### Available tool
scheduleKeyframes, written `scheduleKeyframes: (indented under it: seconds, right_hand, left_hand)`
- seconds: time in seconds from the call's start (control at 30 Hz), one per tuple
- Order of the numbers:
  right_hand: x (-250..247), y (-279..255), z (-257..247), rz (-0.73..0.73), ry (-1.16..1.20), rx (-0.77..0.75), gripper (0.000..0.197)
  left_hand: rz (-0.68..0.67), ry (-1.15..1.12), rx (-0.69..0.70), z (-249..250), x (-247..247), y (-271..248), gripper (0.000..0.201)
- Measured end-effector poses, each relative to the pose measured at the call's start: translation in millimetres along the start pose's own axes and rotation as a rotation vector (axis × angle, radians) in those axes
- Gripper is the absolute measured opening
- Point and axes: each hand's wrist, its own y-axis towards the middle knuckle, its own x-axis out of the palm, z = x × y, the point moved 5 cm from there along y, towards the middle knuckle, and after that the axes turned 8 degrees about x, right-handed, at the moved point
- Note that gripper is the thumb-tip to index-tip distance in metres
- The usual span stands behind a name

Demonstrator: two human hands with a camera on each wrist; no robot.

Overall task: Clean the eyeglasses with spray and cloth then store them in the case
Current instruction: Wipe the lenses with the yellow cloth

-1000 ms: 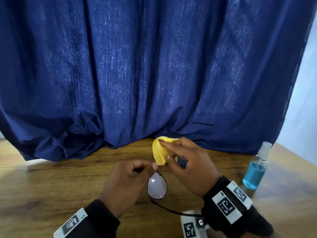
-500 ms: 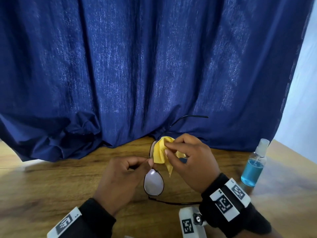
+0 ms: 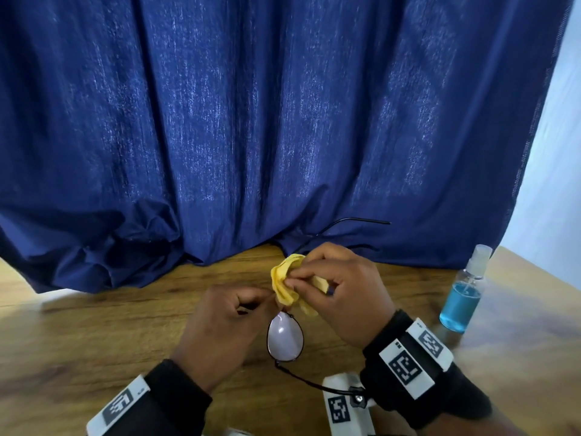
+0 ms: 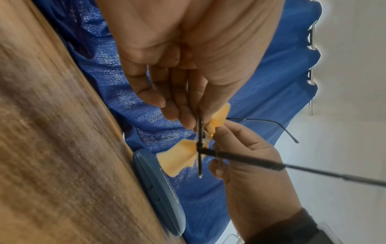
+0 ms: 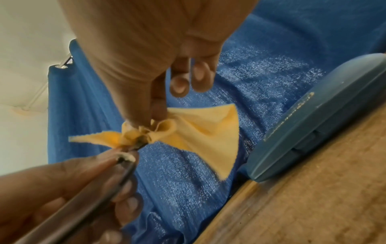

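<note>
Matt cloth (image 3: 284, 286), grained wooden table (image 3: 94, 335)

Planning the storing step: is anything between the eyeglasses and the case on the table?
Nothing visible does. The eyeglasses are held above the table; the case lies shut at the curtain's foot, past the right hand and its cloth.

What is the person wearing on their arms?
Long black sleeves cover both arms. Each wrist has a black band with white blocks printed with black square codes. The left hand and right hand are bare: no gloves, no rings seen.
</note>
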Motion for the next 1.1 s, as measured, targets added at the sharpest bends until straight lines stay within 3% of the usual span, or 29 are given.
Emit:
scheduleKeyframes:
  seconds: [0.07, 0.27, 0.43, 0.63, 0.7, 0.77, 0.9, 1.1]
  right_hand:
    - [0.0, 0.1, -0.3, -0.032, 0.011, -0.007, 0.017]
    - [-11.3, 1.8, 3.6, 0.121, -0.005, 0.041, 0.009]
    - [-1.8, -0.6, -8.5, -0.062, -0.017, -0.066, 0.014]
    - [-12.8, 2.7, 2.2, 0.076, -0.103, 0.03, 0.019]
    - [-7.1, 0.7, -6.1, 0.002, -0.123, -0.054, 0.016]
    - [-3.3, -2.5, -11.4, -0.048, -0.148, -0.146, 0.029]
    - [-11.1, 1.8, -1.3, 0.086, -0.233, -0.052, 0.035]
    - [-2.8, -1.6, -8.8, -0.08, -0.193, -0.111, 0.049]
  left_hand:
    - [0.007, 0.001, 0.005, -0.8, -0.8, 0.4, 0.017]
    - [0.013, -0.017, 0.022, 4.1, -1.1, -0.7, 0.016]
    - [0.03, 0.002, 0.016, 0.2, -1.1, 0.6, 0.016]
    - [0.007, 0.009, 0.051, 3.0, -0.9, 2.1, 0.018]
    - [-0.003, -0.003, 0.065, 4.0, 0.1, 2.9, 0.028]
    - [-0.008, 0.005, 0.08, 5.2, 0.4, 3.5, 0.039]
    - [0.018, -0.058, 0.085, 7.4, -1.0, 2.8, 0.027]
    - [0.067, -0.051, 0.092, 8.8, -5.8, 2.8, 0.03]
